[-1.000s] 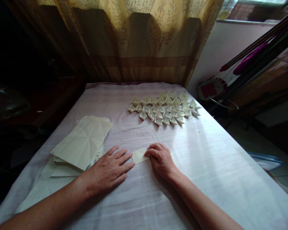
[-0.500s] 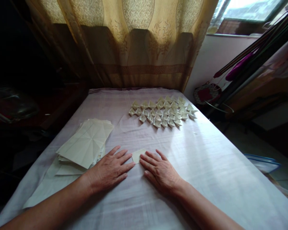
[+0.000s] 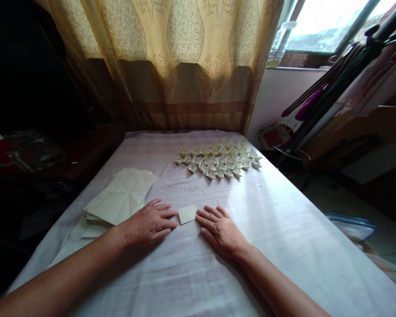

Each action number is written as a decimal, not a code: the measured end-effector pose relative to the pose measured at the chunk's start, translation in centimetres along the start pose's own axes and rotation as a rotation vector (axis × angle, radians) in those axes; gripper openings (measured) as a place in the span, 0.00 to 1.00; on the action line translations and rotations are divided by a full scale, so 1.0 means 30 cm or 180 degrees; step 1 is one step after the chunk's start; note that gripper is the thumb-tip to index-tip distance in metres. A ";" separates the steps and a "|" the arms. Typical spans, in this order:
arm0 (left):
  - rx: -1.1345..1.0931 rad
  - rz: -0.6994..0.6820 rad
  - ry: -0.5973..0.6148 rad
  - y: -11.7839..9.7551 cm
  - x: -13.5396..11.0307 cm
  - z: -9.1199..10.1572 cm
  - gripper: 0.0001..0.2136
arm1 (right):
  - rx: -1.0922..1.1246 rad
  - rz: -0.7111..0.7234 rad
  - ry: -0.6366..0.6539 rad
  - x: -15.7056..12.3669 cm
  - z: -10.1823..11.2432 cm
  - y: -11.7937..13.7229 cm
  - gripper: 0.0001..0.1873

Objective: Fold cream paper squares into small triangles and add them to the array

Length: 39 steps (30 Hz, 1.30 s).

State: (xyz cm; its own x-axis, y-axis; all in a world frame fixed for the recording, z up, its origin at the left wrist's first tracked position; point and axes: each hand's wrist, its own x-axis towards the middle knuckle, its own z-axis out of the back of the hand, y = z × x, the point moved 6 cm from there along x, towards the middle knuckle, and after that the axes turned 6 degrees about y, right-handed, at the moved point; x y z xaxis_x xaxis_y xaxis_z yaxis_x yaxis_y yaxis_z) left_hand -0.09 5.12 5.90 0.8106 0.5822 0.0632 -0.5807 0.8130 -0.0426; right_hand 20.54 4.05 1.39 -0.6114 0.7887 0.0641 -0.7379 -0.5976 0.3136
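Note:
A small folded piece of pale paper (image 3: 187, 214) lies flat on the cloth-covered table between my two hands. To its left, my left hand (image 3: 152, 221) rests palm down with fingers apart, its fingertips just short of the paper. On the other side, my right hand (image 3: 219, 229) lies flat, fingers outstretched, with its fingertips at or very near the paper's right edge. Neither hand grips anything. Beyond my left hand sits a stack of creased paper sheets (image 3: 122, 198), partly covered by my forearm. Farther back stand several folded paper boats (image 3: 218, 160) in close rows.
The table is spread with a pale cloth (image 3: 267, 255). A yellow patterned curtain (image 3: 185, 97) hangs at its far edge. To the right are a dark slanted stand (image 3: 317, 105) and a blue-rimmed clear container (image 3: 351, 226) below table height.
My left hand has drawn back left and my right hand slightly right, uncovering more of the folded paper. The camera view has tilted up a little.

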 end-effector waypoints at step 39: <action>-0.0506 0.1281 -0.0992 -0.145 0.037 -0.121 0.05 | -0.0522 0.0124 -0.0995 0.015 0.023 0.120 0.09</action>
State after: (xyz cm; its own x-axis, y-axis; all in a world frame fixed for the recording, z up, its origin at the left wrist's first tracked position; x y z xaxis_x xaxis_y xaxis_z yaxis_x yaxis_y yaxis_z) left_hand 3.61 2.25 2.54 0.4510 0.8395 0.3030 -0.8027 0.5300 -0.2735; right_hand 17.80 2.37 3.20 -0.5417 0.7558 0.3679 -0.7674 -0.6233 0.1505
